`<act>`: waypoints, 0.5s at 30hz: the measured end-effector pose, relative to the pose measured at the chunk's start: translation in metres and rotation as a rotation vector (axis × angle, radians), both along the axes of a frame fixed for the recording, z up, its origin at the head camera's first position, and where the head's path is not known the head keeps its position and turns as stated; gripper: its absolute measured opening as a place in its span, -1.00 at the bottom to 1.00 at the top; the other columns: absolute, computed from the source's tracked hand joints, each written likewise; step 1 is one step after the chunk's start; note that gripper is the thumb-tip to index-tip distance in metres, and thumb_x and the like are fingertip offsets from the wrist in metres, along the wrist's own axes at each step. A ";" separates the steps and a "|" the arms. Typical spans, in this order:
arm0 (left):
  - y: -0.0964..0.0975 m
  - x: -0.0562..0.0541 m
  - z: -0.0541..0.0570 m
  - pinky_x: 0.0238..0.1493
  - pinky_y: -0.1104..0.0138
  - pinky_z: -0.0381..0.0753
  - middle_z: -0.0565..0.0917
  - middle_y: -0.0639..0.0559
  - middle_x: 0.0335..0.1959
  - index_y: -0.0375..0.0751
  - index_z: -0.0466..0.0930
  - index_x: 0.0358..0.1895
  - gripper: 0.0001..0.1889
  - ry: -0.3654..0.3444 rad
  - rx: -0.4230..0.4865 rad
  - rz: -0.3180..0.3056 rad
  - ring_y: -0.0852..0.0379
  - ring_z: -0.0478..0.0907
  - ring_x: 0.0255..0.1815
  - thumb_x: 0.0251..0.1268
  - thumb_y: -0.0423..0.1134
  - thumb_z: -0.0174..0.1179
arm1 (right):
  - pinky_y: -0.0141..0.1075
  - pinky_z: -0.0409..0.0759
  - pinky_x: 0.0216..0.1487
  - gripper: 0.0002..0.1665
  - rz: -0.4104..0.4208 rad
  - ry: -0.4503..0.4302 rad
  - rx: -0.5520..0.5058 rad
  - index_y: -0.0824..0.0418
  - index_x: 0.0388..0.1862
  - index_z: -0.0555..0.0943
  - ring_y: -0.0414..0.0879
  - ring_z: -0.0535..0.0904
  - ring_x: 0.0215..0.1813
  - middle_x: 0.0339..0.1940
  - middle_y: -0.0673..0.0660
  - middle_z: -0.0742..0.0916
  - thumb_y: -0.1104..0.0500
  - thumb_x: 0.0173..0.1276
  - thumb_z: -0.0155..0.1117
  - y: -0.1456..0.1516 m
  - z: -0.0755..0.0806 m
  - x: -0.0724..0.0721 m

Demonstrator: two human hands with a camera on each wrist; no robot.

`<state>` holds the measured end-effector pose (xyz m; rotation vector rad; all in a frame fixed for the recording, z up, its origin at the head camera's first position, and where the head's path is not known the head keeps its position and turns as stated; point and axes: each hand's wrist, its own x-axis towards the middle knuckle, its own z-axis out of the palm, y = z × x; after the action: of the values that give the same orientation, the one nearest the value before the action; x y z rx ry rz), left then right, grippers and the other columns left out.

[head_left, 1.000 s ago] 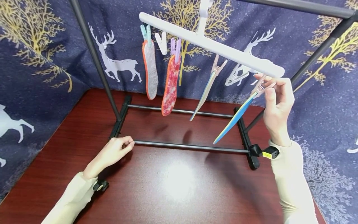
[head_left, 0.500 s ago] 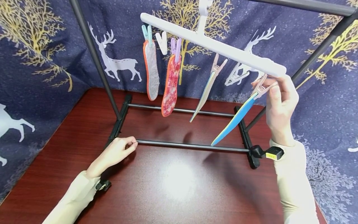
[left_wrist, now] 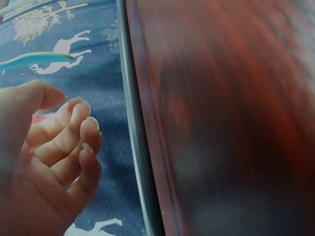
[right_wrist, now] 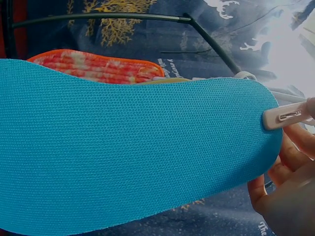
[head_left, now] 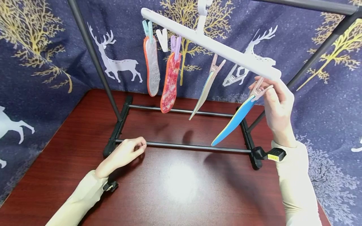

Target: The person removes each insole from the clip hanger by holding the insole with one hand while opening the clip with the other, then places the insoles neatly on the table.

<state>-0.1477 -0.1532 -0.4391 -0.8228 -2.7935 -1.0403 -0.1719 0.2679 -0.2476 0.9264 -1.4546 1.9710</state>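
Grip: from my station I see the right hand (head_left: 278, 106) pinching a pink peg (head_left: 256, 91) just under the right end of the hanger (head_left: 220, 48) | Insole (head_left: 234, 122): blue, in that peg's bite, below the hanger | Long axis: slants down-left from the grip | Nearer: right hand; left hand (head_left: 123, 155) well below hanger's left end, fingers loosely curled, holding nothing

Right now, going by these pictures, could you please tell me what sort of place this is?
Probably a staged indoor tabletop set-up: a glossy red-brown wood-look table, a black metal rack with a white plastic hanger, and a dark-blue fabric backdrop printed with white deer.
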 end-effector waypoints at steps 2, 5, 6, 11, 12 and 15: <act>0.003 0.000 0.000 -0.49 0.46 0.39 0.48 0.32 -0.59 -0.03 0.55 -0.28 -0.96 0.008 0.022 -0.006 0.41 0.39 -0.58 0.35 -0.23 0.14 | -0.31 0.53 -0.12 -0.63 -0.007 0.000 0.009 0.60 -0.10 0.56 0.06 0.65 -0.21 -0.25 0.30 0.70 0.26 0.30 0.24 0.000 0.000 0.000; 0.009 -0.001 0.001 -0.44 0.42 0.47 0.52 0.29 -0.51 -0.08 0.57 -0.25 -0.97 0.017 0.057 -0.024 0.38 0.44 -0.49 0.34 -0.26 0.15 | -0.30 0.54 -0.12 -0.63 -0.011 0.001 0.017 0.60 -0.09 0.56 0.05 0.65 -0.22 -0.28 0.30 0.70 0.25 0.31 0.24 0.000 0.000 0.000; 0.011 -0.001 0.001 -0.41 0.41 0.49 0.54 0.28 -0.48 -0.10 0.57 -0.25 -0.97 0.023 0.065 -0.031 0.38 0.46 -0.46 0.34 -0.27 0.16 | -0.30 0.54 -0.12 -0.63 -0.008 0.000 0.018 0.60 -0.09 0.56 0.06 0.65 -0.22 -0.29 0.30 0.71 0.26 0.31 0.23 0.000 0.000 0.000; 0.022 0.001 0.001 -0.25 0.36 0.59 0.60 0.23 -0.35 -0.14 0.59 -0.23 -0.96 0.051 0.089 -0.072 0.33 0.54 -0.32 0.32 -0.29 0.17 | -0.29 0.55 -0.10 -0.62 0.009 -0.001 0.019 0.61 -0.08 0.55 0.06 0.66 -0.20 -0.28 0.31 0.71 0.26 0.32 0.21 0.000 -0.002 0.001; 0.024 0.001 0.001 -0.22 0.36 0.60 0.61 0.22 -0.33 -0.15 0.59 -0.22 -0.95 0.053 0.092 -0.080 0.32 0.55 -0.30 0.32 -0.29 0.17 | -0.28 0.55 -0.10 -0.62 0.011 -0.001 0.018 0.61 -0.07 0.55 0.06 0.66 -0.20 -0.28 0.31 0.71 0.27 0.32 0.21 0.000 -0.002 0.001; 0.030 0.002 0.002 -0.15 0.34 0.61 0.65 0.14 -0.27 -0.18 0.59 -0.17 -0.91 0.032 0.115 -0.104 0.30 0.57 -0.25 0.32 -0.29 0.18 | -0.27 0.55 -0.10 -0.62 0.012 0.002 0.014 0.62 -0.07 0.54 0.07 0.66 -0.21 -0.27 0.31 0.71 0.27 0.32 0.21 0.000 -0.002 0.001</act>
<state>-0.1453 -0.1235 -0.4370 -0.9700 -2.6605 -1.1795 -0.1713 0.2680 -0.2500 0.9449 -1.4667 1.9707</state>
